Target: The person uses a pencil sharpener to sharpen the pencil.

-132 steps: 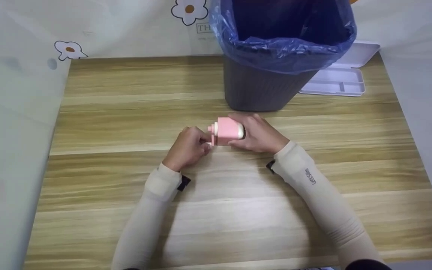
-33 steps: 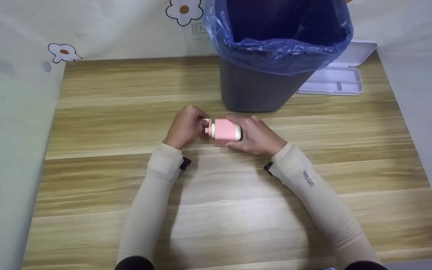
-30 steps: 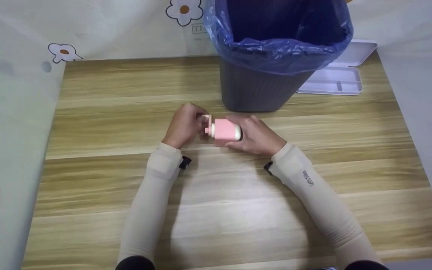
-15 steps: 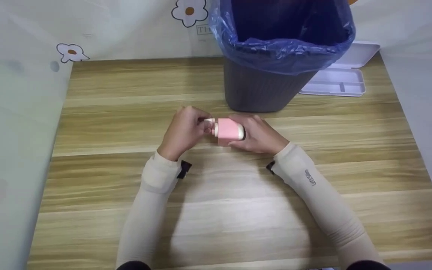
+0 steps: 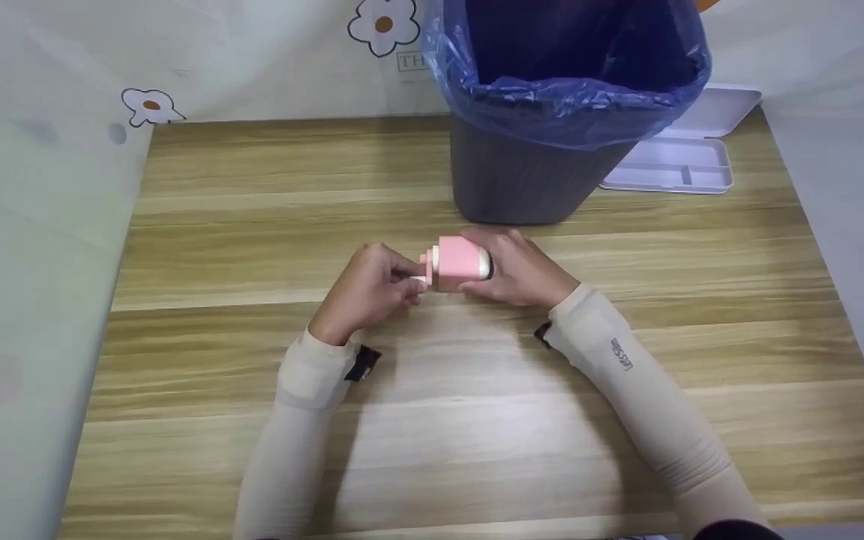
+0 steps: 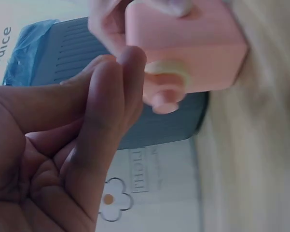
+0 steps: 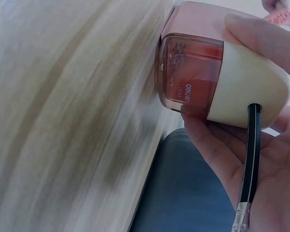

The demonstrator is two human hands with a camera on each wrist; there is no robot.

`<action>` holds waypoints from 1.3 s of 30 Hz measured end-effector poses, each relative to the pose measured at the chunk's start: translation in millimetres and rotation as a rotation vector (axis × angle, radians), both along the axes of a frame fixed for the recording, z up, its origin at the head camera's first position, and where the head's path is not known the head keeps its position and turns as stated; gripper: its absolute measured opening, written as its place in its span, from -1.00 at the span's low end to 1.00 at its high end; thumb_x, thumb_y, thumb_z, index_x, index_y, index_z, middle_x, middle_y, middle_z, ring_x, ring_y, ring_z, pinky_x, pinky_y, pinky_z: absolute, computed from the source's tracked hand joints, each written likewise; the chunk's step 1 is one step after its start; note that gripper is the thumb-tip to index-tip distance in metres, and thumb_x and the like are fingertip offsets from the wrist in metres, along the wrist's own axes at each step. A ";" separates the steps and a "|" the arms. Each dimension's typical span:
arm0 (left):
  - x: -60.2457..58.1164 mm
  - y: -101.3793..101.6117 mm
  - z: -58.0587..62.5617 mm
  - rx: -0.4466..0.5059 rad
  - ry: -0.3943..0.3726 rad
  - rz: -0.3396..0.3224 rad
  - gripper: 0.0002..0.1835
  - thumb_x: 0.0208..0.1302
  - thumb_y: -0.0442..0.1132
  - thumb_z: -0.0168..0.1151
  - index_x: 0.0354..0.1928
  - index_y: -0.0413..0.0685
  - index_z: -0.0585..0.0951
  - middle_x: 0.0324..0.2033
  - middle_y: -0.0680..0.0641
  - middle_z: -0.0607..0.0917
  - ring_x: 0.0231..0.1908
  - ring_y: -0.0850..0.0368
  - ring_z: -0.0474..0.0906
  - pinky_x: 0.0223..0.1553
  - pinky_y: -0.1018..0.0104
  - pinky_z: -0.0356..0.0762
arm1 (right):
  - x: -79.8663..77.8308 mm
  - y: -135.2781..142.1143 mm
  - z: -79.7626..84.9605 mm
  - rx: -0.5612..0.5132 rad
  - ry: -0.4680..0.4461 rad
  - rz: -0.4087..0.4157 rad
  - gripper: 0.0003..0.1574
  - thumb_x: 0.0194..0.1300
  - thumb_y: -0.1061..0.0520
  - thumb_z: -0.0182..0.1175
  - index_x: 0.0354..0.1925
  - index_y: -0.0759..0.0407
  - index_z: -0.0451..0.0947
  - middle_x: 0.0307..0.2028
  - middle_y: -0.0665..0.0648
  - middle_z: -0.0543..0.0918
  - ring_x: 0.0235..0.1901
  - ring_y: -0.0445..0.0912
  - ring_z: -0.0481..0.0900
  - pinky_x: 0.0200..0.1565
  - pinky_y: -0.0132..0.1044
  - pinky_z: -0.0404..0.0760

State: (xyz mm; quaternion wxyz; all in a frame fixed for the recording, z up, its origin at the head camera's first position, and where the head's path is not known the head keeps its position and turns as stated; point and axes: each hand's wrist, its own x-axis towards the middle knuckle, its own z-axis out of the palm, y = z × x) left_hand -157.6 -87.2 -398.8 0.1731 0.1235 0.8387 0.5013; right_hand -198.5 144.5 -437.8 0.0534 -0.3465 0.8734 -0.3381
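Pinching the crank (image 5: 429, 272), my left hand (image 5: 367, 291) has swung it toward me, so sharpening seems under way; my right hand (image 5: 520, 268) grips the sharpener (image 5: 459, 259) before the bin (image 5: 529, 176), pencil (image 7: 252, 154) inserted.

R hand (image 5: 516, 268) is gripping pink/cream sharpener (image 5: 459, 257), which is resting on tbl (image 5: 469, 420); clear bin (image 7: 190, 72) is showing dark bits. Striped blk pencil (image 7: 251, 154) is sticking out of cream face (image 7: 241, 87). L hand (image 5: 372, 283) is pinching crank (image 5: 429, 273) by white knob (image 5: 418, 279).
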 end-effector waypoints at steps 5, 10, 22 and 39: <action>2.1 -0.2 -10.5 0.047 0.003 -0.015 -0.91 0.07 -0.51 0.26 -0.40 -0.29 0.71 -0.52 -0.21 0.69 -0.52 -0.07 0.64 -0.45 0.10 0.59 | 0.8 1.0 0.0 -0.002 0.014 -0.007 -0.27 -0.12 0.04 0.45 0.06 0.09 0.44 -0.24 -0.02 0.59 -0.30 -0.14 0.52 -0.27 -0.23 0.48; 2.8 1.0 -22.0 0.015 0.024 -0.014 -0.92 0.05 -0.51 0.27 -0.41 -0.30 0.71 -0.58 -0.12 0.69 -0.60 0.15 0.60 -0.54 0.30 0.56 | 0.6 2.0 -1.0 -0.021 0.016 0.010 -0.21 -0.11 0.01 0.46 0.12 0.09 0.42 -0.14 -0.01 0.60 -0.24 -0.14 0.52 -0.19 -0.21 0.48; -7.6 2.6 -47.0 -0.039 0.038 -0.003 -0.91 0.06 -0.49 0.28 -0.49 -0.24 0.72 -0.62 -0.03 0.65 -0.62 0.18 0.53 -0.58 0.41 0.46 | -0.2 0.7 -2.9 -0.022 0.023 0.016 -0.21 -0.10 -0.01 0.45 0.12 0.12 0.43 -0.14 0.00 0.61 -0.24 -0.15 0.53 -0.19 -0.23 0.49; -36.9 10.2 -52.9 -0.146 0.072 0.053 -0.86 0.04 -0.52 0.23 -0.48 -0.21 0.72 -0.53 -0.03 0.70 -0.55 0.23 0.52 -0.51 0.40 0.50 | -0.2 1.6 -2.6 0.002 0.037 0.004 -0.27 -0.10 -0.01 0.43 0.07 0.06 0.43 -0.24 -0.05 0.59 -0.33 -0.18 0.51 -0.30 -0.27 0.48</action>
